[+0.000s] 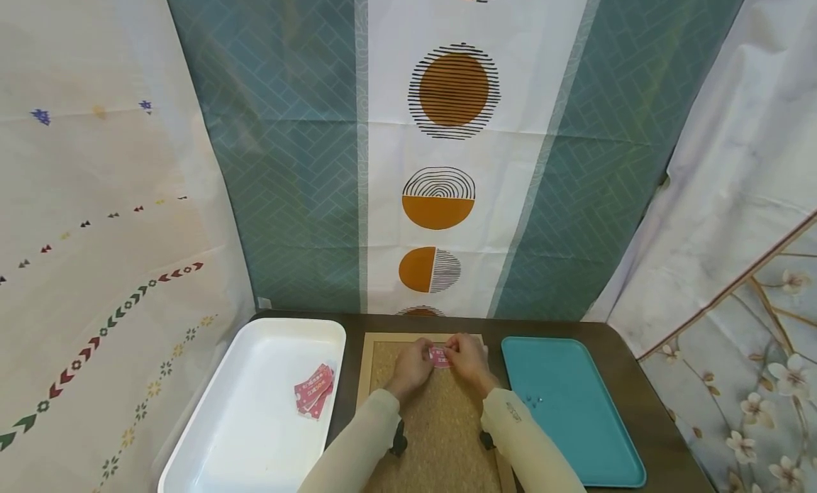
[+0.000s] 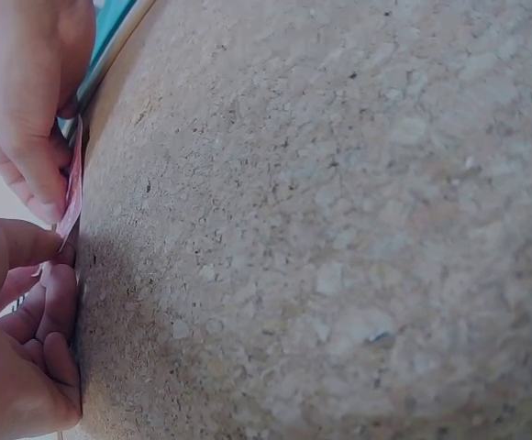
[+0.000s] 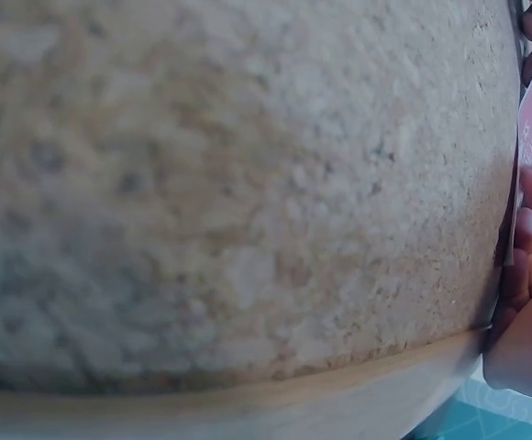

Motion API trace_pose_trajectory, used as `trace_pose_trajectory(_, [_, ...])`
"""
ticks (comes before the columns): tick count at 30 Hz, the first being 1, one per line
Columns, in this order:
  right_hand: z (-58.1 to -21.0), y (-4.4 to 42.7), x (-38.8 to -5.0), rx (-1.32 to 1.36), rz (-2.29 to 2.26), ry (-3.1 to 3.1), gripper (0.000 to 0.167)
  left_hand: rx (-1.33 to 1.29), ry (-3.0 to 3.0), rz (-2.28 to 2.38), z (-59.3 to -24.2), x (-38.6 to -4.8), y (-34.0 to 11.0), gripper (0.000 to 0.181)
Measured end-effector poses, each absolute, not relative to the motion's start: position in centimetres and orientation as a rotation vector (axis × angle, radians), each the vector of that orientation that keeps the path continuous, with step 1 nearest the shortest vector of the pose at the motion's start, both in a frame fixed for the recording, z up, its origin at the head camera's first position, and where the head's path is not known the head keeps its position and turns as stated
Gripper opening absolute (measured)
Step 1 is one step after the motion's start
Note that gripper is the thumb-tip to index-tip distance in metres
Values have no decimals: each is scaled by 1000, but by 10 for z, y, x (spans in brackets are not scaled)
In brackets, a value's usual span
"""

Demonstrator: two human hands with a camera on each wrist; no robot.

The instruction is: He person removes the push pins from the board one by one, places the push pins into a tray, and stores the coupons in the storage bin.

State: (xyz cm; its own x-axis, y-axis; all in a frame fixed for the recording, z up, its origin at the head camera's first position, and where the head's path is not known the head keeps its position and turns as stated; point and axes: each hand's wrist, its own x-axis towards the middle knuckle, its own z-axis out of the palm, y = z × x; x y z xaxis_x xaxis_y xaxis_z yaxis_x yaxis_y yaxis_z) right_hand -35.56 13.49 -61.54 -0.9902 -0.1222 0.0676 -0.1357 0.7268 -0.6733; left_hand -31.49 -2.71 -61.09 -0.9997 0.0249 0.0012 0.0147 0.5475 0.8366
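Observation:
A small pink printed card (image 1: pixel 440 357) is at the far end of a wood-framed cork board (image 1: pixel 440 422). My left hand (image 1: pixel 410 371) pinches its left end between thumb and fingers. The other end is pinched by my right hand (image 1: pixel 471 361). In the left wrist view the card (image 2: pixel 74 183) stands edge-on, tilted slightly off the cork, with both hands around it. From the right wrist the card (image 3: pixel 530 133) shows white marks on pink, and the fingers partly cover it. Whether its lower edge touches the cork, I cannot tell.
On the left stands a white tray (image 1: pixel 242 408) with several similar pink cards (image 1: pixel 314 392) overlapping near its right side. A teal tray (image 1: pixel 574 386) on the right holds a few tiny shiny pieces (image 1: pixel 535 401). Patterned cloth hangs behind the dark table (image 1: pixel 645 415).

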Motion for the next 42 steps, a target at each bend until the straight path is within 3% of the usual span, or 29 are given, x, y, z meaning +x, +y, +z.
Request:
trace_pose_trajectory(29, [-608, 141, -355, 195, 1313, -2859, 6, 2, 2758, 1481, -604, -316, -27, 26])
trace_pose_trajectory(42, [-608, 136, -356, 210, 1124, -2915, 7, -23, 2719, 1469, -605, -319, -28, 25])
